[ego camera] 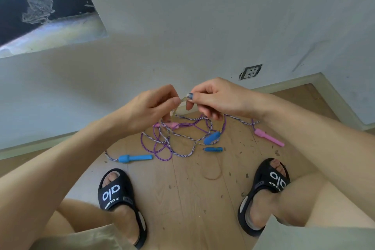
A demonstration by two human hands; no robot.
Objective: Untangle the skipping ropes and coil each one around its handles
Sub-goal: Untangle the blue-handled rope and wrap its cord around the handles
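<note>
Both hands (pixel 182 103) pinch a translucent rope (pixel 183 100) above the tangle (pixel 178 136)

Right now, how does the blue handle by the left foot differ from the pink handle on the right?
The blue handle lies nearly level across the frame; the pink handle lies slanted. The blue handle joins a white-and-purple striped rope, while the pink handle joins a plain purple rope. The blue handle lies nearer the person than the pink one. Both rest on the wooden floor, untouched by either hand.
</note>
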